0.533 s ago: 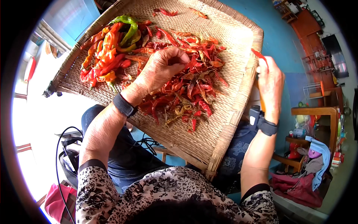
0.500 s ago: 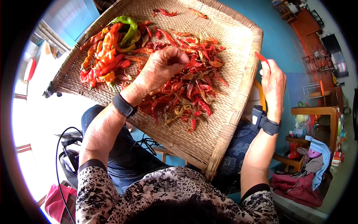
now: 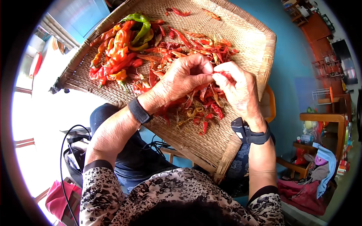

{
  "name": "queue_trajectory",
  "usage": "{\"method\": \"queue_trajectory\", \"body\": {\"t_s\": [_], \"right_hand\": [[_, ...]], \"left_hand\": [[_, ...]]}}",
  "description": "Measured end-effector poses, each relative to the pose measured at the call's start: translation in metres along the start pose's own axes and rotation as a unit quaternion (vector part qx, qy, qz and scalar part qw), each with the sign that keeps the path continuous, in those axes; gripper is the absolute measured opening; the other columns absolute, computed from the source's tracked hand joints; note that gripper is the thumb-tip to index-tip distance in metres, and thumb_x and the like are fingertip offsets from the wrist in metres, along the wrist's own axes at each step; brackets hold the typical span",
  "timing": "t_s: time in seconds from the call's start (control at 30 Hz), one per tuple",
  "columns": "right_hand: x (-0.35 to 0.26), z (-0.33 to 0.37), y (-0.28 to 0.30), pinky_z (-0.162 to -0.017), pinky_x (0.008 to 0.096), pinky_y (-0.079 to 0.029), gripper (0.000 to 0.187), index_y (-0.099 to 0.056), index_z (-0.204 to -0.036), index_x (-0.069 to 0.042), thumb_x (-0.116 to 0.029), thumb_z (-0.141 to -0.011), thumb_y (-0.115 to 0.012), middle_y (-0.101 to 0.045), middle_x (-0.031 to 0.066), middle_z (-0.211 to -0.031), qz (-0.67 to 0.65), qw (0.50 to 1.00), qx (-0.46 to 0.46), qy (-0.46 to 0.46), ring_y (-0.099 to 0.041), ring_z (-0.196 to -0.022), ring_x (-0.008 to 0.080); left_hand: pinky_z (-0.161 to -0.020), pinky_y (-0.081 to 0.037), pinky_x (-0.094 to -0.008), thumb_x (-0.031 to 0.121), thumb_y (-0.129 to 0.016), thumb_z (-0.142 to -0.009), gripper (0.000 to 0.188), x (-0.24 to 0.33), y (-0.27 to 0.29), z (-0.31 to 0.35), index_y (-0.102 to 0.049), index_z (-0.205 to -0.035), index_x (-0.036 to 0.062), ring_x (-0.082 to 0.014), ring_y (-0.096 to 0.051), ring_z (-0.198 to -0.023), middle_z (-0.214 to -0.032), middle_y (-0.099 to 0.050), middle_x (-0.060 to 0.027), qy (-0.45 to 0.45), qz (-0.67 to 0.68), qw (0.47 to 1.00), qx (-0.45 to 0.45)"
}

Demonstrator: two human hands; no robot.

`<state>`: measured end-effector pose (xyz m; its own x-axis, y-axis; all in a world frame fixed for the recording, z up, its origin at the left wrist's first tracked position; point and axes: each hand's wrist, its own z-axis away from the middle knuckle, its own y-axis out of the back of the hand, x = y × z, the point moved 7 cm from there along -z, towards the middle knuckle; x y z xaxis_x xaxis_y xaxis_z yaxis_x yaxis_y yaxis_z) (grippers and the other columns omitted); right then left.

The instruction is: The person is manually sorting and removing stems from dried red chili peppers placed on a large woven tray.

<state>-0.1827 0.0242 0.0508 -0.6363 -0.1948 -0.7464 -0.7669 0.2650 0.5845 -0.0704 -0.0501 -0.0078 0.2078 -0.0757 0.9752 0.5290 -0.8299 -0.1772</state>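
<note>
My left hand [image 3: 180, 78] and my right hand [image 3: 241, 87] meet above a shallow woven tray [image 3: 247, 41]. Both are closed in pinches, fingertips nearly touching. A bit of a red chili pepper [image 3: 225, 75] shows among my right fingers, most of it hidden. What the left finger and thumb pinch is too small to make out. Under the hands lies a heap of dried red chili peppers [image 3: 217, 110], some wrinkled and yellowish. Left of it sits a pile of glossy red and orange peppers [image 3: 120, 43], with a curled green pepper [image 3: 144, 29] on top.
The tray rests tilted over my knees. A few loose peppers [image 3: 180, 12] lie near its far edge. To the right are an orange stool [image 3: 270, 103] and a wooden chair [image 3: 324, 117] piled with clothes. A black cable [image 3: 60, 165] runs down at the left.
My right hand has come in from beyond the tray's right rim, bringing the red chili pepper to my left hand. The tray appears shifted slightly right in view.
</note>
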Motion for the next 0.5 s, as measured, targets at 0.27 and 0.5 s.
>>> {"method": "queue_trajectory", "body": {"t_s": [0.27, 0.5], "right_hand": [[0.017, 0.019, 0.118, -0.058, 0.0304, -0.049, 0.008, -0.065, -0.094, -0.005, -0.012, -0.089, -0.064, -0.067, 0.0099, -0.075, 0.277, 0.918, 0.284, 0.007, -0.063, -0.063, 0.0153], [0.07, 0.046, 0.166, -0.069, 0.0474, -0.05, 0.027, -0.063, -0.109, -0.01, -0.026, -0.087, -0.066, -0.069, 0.016, -0.085, 0.506, 0.8, 0.135, -0.292, -0.066, -0.083, 0.0382]], "left_hand": [[-0.086, -0.05, -0.0373, 0.003, -0.062, -0.082, 0.038, 0.02, 0.08, -0.002, -0.058, -0.119, 0.0111, -0.0266, -0.056, -0.104, -0.11, -0.06, -0.0088, -0.034, -0.769, 0.631, 0.097], [-0.084, -0.047, -0.0412, 0.012, -0.069, -0.076, 0.044, -0.013, 0.109, 0.005, -0.055, -0.117, 0.0095, -0.0274, -0.054, -0.105, -0.102, -0.061, -0.008, 0.038, -0.811, 0.581, 0.054]]}}
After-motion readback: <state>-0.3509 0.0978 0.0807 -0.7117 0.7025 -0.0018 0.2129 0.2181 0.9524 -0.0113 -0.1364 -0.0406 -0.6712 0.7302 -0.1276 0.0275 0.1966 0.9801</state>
